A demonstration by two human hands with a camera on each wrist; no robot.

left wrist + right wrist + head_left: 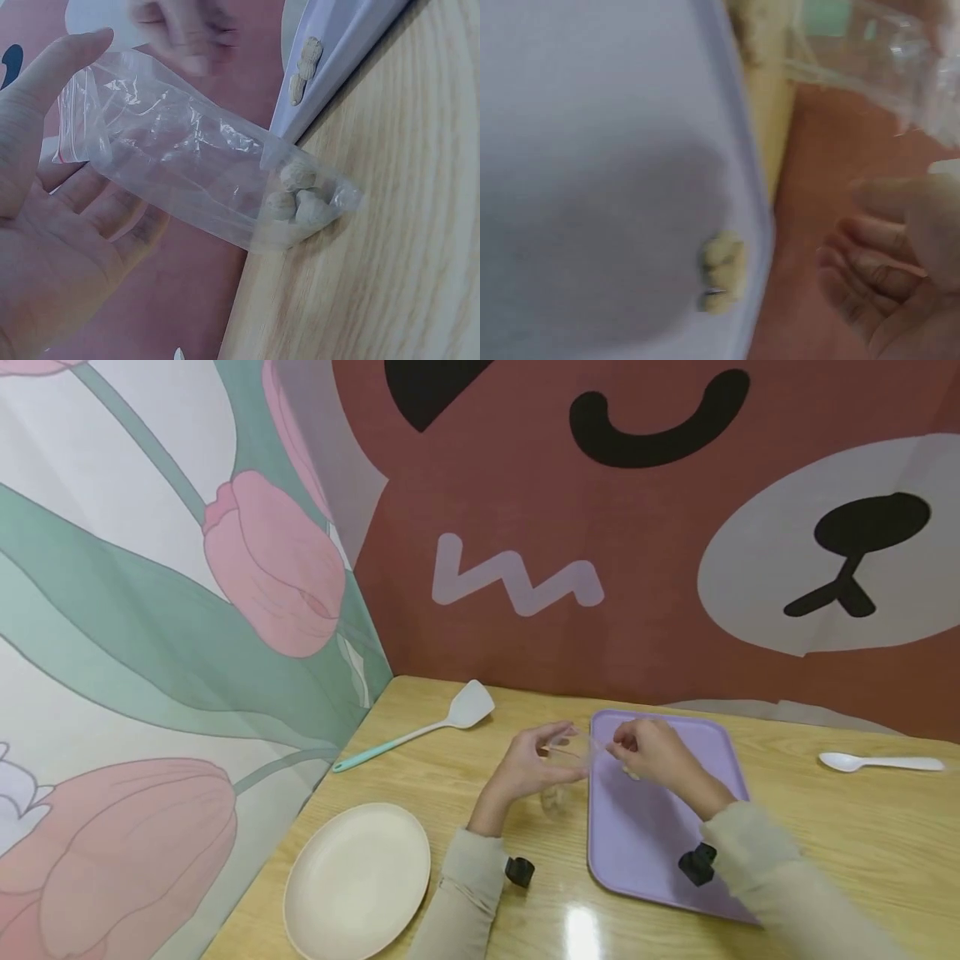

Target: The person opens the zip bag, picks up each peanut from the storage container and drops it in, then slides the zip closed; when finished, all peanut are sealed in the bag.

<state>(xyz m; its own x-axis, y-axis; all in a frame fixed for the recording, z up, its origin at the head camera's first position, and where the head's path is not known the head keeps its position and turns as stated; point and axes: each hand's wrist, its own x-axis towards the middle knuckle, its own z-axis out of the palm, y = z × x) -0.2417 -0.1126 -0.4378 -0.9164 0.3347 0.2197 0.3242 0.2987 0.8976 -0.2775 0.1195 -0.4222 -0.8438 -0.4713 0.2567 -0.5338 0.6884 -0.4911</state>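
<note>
My left hand (pixel 528 764) holds a clear zip bag (pixel 180 142) near its mouth, thumb on one side and fingers on the other. Pale, round, rough-shelled nuts (pixel 296 176) sit in the bag's bottom corner, which hangs over the table. Close to the bag, above the lilac tray (pixel 637 852), is my right hand (pixel 660 756). Its fingers bend loosely in the right wrist view, with nothing visible in them; the left wrist view blurs them. Peanuts in their shells (pixel 310 58) lie by the tray's edge, below the right hand.
A cream plate (pixel 358 881) sits at the table's left front. Behind it lies a white spatula (pixel 471 703) with a turquoise handle. A white spoon (pixel 885 762) lies right of the tray. Printed cloths hang behind and left of the wooden table (pixel 847 835).
</note>
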